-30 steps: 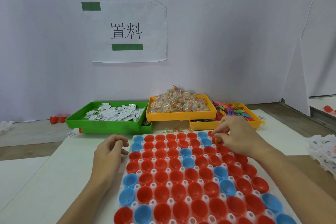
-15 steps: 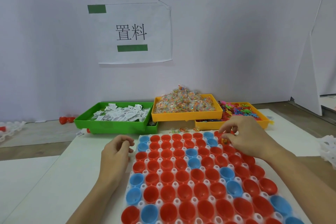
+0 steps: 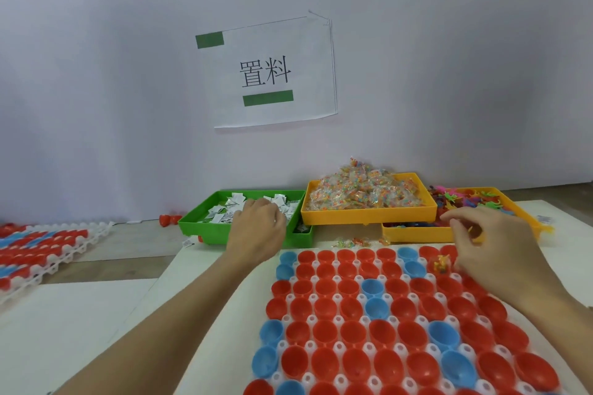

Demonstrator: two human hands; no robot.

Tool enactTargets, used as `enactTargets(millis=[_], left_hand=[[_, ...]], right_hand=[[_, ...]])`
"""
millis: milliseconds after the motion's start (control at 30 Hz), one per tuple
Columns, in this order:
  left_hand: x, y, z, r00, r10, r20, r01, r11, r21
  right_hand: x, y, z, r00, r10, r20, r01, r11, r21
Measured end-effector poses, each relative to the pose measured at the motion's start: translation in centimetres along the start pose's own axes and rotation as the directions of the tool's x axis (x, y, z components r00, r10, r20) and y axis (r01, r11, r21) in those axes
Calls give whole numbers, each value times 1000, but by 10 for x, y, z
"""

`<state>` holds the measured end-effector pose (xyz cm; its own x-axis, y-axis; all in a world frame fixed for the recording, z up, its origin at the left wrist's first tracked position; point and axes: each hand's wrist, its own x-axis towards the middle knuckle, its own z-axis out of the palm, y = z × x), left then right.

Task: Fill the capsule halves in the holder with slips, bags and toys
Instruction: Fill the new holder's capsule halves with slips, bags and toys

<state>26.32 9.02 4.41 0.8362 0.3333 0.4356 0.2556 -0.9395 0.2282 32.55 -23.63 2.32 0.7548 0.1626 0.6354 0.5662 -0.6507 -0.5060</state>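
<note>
Item: white tabletop [image 3: 96, 330] against a pale wall bearing a paper sign [image 3: 272, 70]. We log a white holder [image 3: 398, 321] of red and blue capsule halves near us; one half at its far right holds an orange toy [image 3: 442, 263]. Behind it: green tray [image 3: 205, 228] of slips [image 3: 221, 212], yellow tray [image 3: 369, 213] of bags [image 3: 362, 189], orange tray [image 3: 417, 232] of toys [image 3: 462, 197]. A second loaded holder [image 3: 41, 247] lies far left.

Changes since earlier: our left hand [image 3: 256, 228] has left the holder's edge and reached into the slips, fingers hidden, grip cannot be told. Our right hand [image 3: 487, 244] has lifted off the capsules, grip loose, holding nothing we can see.
</note>
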Motion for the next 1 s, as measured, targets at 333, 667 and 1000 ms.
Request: enactTargets(millis=[333,667,1000], left_hand=[[16,11,-1,979,-114,171,104,992,65],[-37,38,-21,965,-247,-85,80,591,-803],[-87,64,-25,986,-33,161,164,250,-954]], right_hand=[[-1,-7,-9,997,75,-7,-75,997,36],[-1,-13,-5,997,70,-31,-65,987,150],[-5,-43,-2,955,-96,282,-13,932,362]])
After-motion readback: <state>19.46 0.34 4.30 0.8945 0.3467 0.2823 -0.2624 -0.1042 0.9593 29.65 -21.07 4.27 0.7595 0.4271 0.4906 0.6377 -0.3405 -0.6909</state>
